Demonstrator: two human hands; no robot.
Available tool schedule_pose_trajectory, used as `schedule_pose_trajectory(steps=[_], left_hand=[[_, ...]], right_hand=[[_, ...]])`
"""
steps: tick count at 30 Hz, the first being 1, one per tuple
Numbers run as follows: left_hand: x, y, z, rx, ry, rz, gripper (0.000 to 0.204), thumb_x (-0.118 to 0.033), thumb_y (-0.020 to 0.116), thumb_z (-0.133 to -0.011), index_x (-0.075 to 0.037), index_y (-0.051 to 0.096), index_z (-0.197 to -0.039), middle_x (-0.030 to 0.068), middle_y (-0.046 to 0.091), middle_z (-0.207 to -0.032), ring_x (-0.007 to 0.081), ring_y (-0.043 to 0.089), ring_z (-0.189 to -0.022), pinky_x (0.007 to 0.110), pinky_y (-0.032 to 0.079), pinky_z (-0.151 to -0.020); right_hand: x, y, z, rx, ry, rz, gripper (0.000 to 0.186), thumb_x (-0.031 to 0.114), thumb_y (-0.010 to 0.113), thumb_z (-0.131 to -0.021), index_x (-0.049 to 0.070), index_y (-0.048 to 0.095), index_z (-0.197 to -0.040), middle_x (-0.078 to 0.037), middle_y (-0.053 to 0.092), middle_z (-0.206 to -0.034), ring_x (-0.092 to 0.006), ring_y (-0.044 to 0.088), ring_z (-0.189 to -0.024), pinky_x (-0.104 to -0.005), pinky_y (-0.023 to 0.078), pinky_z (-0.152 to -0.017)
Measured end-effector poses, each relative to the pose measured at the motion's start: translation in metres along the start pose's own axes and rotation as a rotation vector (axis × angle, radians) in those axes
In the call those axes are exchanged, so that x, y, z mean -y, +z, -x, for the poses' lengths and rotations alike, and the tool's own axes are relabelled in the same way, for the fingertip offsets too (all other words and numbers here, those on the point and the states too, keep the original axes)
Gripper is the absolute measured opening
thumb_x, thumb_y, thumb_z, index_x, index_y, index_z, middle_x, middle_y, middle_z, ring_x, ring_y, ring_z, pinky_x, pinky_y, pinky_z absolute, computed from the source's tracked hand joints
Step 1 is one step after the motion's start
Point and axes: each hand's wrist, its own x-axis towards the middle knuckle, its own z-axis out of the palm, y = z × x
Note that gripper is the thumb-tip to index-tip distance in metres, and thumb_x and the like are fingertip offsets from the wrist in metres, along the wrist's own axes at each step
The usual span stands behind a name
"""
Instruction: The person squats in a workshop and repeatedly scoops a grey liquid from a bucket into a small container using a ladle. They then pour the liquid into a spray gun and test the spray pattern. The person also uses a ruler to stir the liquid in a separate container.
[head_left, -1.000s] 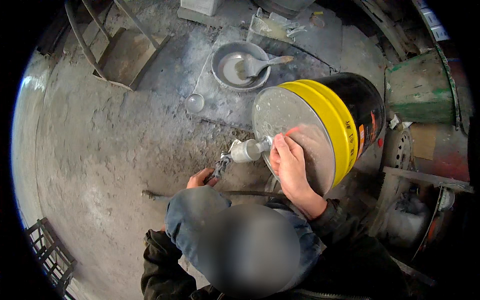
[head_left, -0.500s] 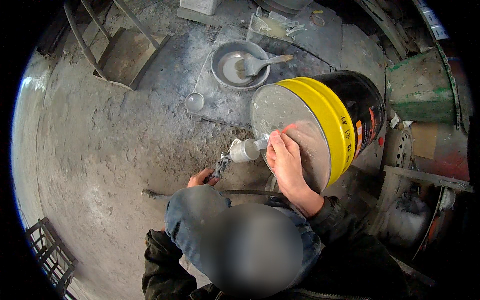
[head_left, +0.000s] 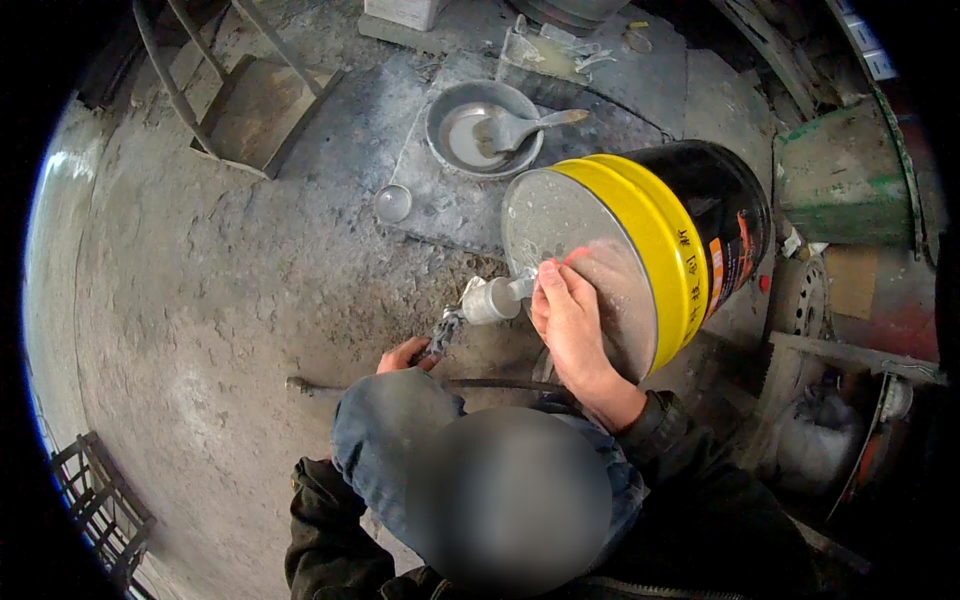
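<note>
our left hand (head_left: 402, 355): curled round a grimy dark handle (head_left: 441, 334), partly behind our knee (head_left: 385, 412) | right hand (head_left: 573, 320): fingertips pinched on a small shiny piece (head_left: 521, 288) | pale cup (head_left: 491, 301): between our hands, drum (head_left: 622, 222) just past the right one | risk imo: if our pinch slips or left grip twists, cup could tilt or bang the drum

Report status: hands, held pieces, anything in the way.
Left hand gripping dark tool. Right hand pinching narrow piece at end of pale cylinder. Drum behind right hand in view; contact unclear.
</note>
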Motion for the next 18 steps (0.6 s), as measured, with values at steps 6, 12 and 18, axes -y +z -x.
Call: schedule_pose_trajectory(steps=[6,12,18], left_hand=[[0.005,0.004,-0.004,-0.002,-0.01,0.024,0.027,-0.018,0.069,-0.084,-0.006,0.062,-0.107,0.0097,0.064,-0.082,0.0154,0.059,-0.072,0.033,0.046,-0.067],[0.015,0.008,-0.01,0.018,0.083,0.178,0.025,-0.017,0.067,-0.086,-0.003,0.061,-0.107,0.0071,0.061,-0.077,0.0106,0.054,-0.069,0.031,0.044,-0.064],[-0.001,0.007,-0.021,0.067,0.203,0.232,0.026,-0.019,0.068,-0.087,-0.002,0.059,-0.105,0.0082,0.057,-0.071,0.0122,0.049,-0.064,0.032,0.041,-0.06]], right_hand=[[0.009,-0.001,0.003,-0.011,0.006,-0.021,0.028,0.03,0.045,-0.101,0.012,0.047,-0.079,0.007,0.039,-0.066,-0.0021,0.035,-0.054,-0.0191,0.03,-0.046],[0.015,-0.002,0.004,-0.023,0.008,-0.001,0.029,0.029,0.045,-0.101,0.012,0.046,-0.078,0.007,0.039,-0.065,-0.0026,0.035,-0.053,-0.0195,0.029,-0.046],[0.05,-0.015,0.007,-0.007,-0.012,-0.042,0.03,0.03,0.045,-0.101,0.013,0.045,-0.076,0.006,0.037,-0.06,-0.0038,0.031,-0.047,-0.021,0.025,-0.041]])
